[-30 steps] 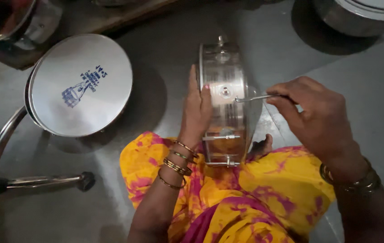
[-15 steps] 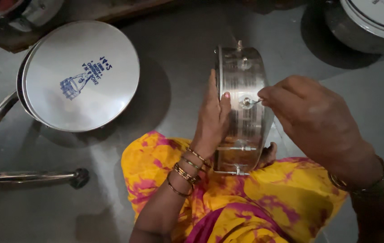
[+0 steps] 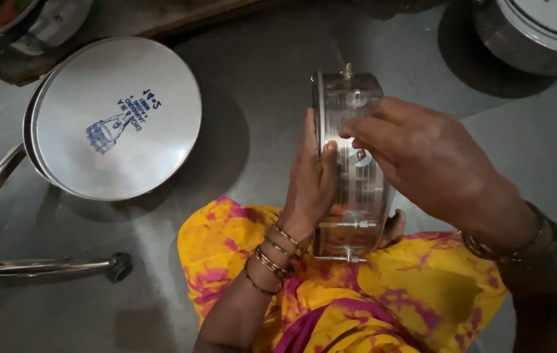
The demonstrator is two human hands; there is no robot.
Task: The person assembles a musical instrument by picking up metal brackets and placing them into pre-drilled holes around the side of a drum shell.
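- My left hand [image 3: 311, 180] lies flat against the left face of the steel drum shell [image 3: 351, 163]; its fingers are pressed together and extended, and the thumb rests on the rim.
- The drum shell stands on edge on my lap, over the yellow and pink cloth [image 3: 389, 294], right of scene centre.
- My right hand [image 3: 422, 157] covers the shell's outer wall; its fingers are bunched over a small metal fitting. I cannot tell whether they pinch it.
- The round steel lid [image 3: 116, 117] lies on the floor [image 3: 259, 98], far left. It carries a blue printed label near its centre: a small drum drawing with lettering beside it.
- A steel vessel [image 3: 540, 33] stands at the far right.
- Against the frame half a second earlier: my right hand sits higher and further left on the shell, and hides more of the wall. The left hand's grip is unchanged.
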